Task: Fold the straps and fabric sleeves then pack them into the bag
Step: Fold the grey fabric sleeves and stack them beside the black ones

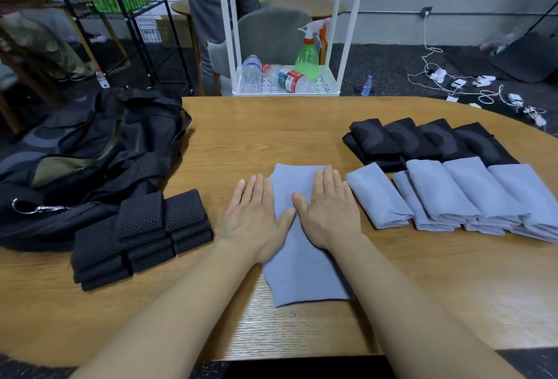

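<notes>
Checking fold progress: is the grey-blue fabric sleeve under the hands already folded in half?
No: the grey-blue fabric sleeve lies flat at full length, both hands pressing it.

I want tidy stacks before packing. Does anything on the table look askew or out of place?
Mostly tidy. One folded grey sleeve lies apart from the grey row, angled on its own. The sleeve being smoothed under the left hand and right hand is not yet folded.
</notes>
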A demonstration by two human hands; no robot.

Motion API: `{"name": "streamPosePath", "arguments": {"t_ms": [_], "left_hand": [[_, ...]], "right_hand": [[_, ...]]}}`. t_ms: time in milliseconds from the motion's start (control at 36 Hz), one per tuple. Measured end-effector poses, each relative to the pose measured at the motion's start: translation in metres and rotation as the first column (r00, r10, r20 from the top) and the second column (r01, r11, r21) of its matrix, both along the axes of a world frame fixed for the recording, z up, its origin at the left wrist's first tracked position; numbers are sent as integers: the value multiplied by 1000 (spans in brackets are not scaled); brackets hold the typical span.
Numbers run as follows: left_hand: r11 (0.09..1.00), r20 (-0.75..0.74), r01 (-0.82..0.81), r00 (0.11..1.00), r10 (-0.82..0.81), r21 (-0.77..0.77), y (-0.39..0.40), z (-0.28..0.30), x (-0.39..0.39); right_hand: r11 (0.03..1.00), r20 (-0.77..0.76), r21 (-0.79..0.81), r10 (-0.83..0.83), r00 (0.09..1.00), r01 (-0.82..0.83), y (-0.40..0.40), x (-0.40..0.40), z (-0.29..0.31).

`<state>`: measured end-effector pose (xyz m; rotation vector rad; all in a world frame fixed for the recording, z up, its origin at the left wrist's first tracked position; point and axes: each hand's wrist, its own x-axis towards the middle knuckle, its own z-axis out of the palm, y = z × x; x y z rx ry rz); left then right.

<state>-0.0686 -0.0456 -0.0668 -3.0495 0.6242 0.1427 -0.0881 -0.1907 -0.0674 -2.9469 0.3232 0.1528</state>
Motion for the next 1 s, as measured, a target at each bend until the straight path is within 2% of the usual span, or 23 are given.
{"name": "streamPosePath", "arguments": {"t_ms": [111, 194, 278, 333, 389, 472, 611, 778, 833, 917, 1000], "left_hand": [[1000, -13, -11, 1000, 11, -8, 5, 3, -5], [999, 32, 10, 999, -9, -33, 11, 7, -12], [974, 105, 125, 989, -106, -190, 23, 14, -23], [911, 139, 222, 973, -184, -348, 34, 18, -31], [840, 142, 284, 959, -247, -461, 43, 23, -42], [808, 56, 329, 936, -347, -489, 52, 28, -60], [815, -25, 384, 899, -437, -433, 55, 26, -75], [817, 140, 476, 879, -456, -326, 49, 25, -75], [835, 152, 461, 887, -435, -302, 47, 22, -74], [829, 163, 398, 918, -363, -394, 47, 17, -75], [786, 119, 266, 963, -242, -558, 47, 16, -76]], "right_hand": [[999, -16, -30, 17, 1000, -17, 0, 0, 2], [995, 14, -55, 87, 996, -86, 0, -3, 9], [975, 115, 83, 198, 973, -208, 0, -14, 23], [940, 247, 192, 232, 941, -282, -4, -29, 32], [908, 352, 273, 213, 912, -317, -10, -50, 35], [869, 454, 374, 133, 881, -323, -20, -81, 34], [845, 421, 434, 117, 899, -313, -27, -115, 25], [845, 286, 351, 314, 905, -404, -25, -133, 21], [853, 245, 311, 354, 903, -418, -24, -136, 22], [867, 280, 266, 349, 894, -422, -23, -136, 17], [889, 377, 308, 212, 902, -338, -30, -131, 8]]}}
